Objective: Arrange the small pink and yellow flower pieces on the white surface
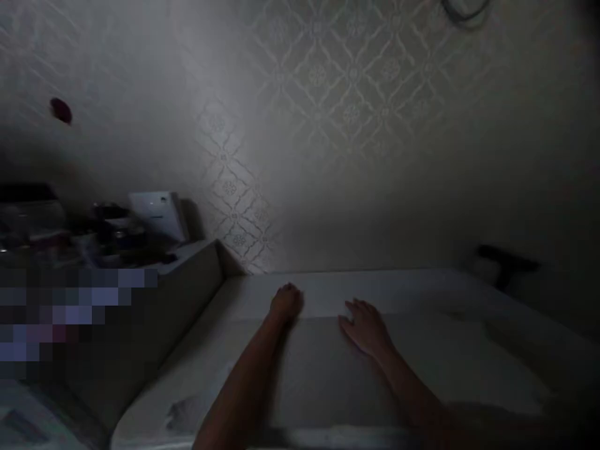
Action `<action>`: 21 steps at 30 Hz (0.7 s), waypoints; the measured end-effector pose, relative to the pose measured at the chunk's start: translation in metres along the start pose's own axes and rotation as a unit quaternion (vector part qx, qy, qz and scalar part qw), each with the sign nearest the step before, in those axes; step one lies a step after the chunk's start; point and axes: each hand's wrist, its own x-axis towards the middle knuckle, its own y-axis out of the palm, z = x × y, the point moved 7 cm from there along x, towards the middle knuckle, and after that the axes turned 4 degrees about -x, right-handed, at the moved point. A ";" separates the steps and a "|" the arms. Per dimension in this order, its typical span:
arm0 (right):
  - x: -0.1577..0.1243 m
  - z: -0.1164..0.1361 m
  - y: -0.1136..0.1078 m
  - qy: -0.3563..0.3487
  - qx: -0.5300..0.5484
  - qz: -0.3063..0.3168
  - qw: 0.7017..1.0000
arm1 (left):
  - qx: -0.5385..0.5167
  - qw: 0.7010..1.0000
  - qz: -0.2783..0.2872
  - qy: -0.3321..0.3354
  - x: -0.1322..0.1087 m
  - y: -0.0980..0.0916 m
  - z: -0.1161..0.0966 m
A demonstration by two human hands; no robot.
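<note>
A pale sheet (pixel 319 375) covers a wide, low surface that looks like a bed, with a straight line or fold running across it near the wall. My left hand (pixel 287 301) rests at that line with its fingers curled in. What it holds, if anything, is hidden in the dim light. To its right, my right hand (pixel 368 326) lies palm down on the sheet, fingers apart, nothing in it. Both arms reach forward from the bottom of the view.
Left of the bed stands a cabinet (pixel 187 312) with a white box (pixel 159 214) and several dark items on top. A patterned wall (pixel 351 112) rises behind. At the right is a dark object (pixel 506 259); a dark cable loop (pixel 464 12) hangs above.
</note>
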 end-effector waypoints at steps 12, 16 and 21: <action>0.003 -0.002 0.003 -0.006 0.008 -0.032 0.999 | -0.224 0.974 -0.007 0.034 -0.020 0.014 -0.062; 0.003 -0.002 0.002 -0.006 0.008 -0.033 0.999 | -0.322 0.945 -0.051 0.004 -0.020 0.015 -0.072; 0.002 -0.001 -0.002 -0.008 -0.007 -0.035 0.999 | -0.413 0.904 -0.104 -0.050 -0.014 0.005 -0.058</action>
